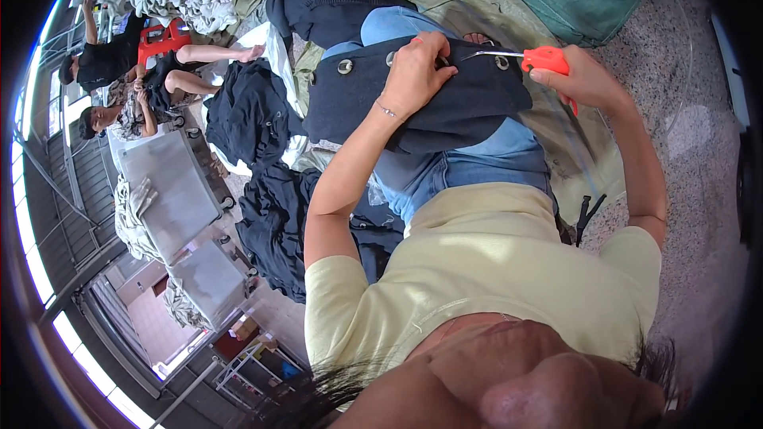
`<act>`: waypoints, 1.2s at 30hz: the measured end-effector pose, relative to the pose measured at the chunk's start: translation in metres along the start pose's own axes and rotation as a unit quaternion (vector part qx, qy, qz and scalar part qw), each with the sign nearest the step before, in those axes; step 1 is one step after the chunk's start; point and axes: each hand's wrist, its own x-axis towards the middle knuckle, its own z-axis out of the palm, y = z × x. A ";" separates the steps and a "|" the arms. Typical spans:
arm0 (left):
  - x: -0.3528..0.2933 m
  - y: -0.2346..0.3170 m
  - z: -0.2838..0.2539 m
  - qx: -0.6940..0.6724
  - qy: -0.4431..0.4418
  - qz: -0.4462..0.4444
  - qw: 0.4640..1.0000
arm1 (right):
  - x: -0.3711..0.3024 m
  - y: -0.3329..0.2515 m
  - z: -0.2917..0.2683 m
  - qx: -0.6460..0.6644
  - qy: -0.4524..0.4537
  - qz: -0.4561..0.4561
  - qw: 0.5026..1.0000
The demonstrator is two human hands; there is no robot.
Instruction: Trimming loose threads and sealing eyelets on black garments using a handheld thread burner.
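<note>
Across my lap in blue jeans (493, 160) lies a folded dark cloth piece (350, 107) with several round metal eyelets (344, 67) along its far part. My left hand (420, 71) is closed on the cloth's far edge, fingers curled over it and thumb pointing right. A small red spot shows at its fingertips, too small to name. My right hand (584, 79) grips an orange-handled tool (546, 60) with a thin metal shaft. Its dark, slightly bent tip points left over the cloth, near the right-hand eyelet. I cannot tell whether the tip touches the cloth.
Dark garments (254, 111) lie heaped to my left and ahead. A green sheet (556, 0) is spread at the far right beside the speckled floor (691, 159). Two people sit at the left near a red stool (163, 40). Grey wheeled carts (171, 191) stand closer.
</note>
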 end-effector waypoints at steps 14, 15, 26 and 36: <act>0.054 0.022 0.061 0.181 -0.192 0.074 0.962 | -0.062 0.048 -0.010 0.177 0.122 0.034 0.976; 0.052 0.023 0.060 0.116 -0.173 0.066 0.976 | -0.065 0.052 -0.009 0.171 0.112 0.039 0.978; 0.032 0.008 0.048 -0.003 -0.091 0.076 0.993 | -0.046 0.021 0.004 0.053 0.043 0.064 0.996; -0.065 -0.017 -0.069 0.115 -0.013 0.016 0.993 | 0.004 0.057 0.053 0.214 0.216 0.090 0.948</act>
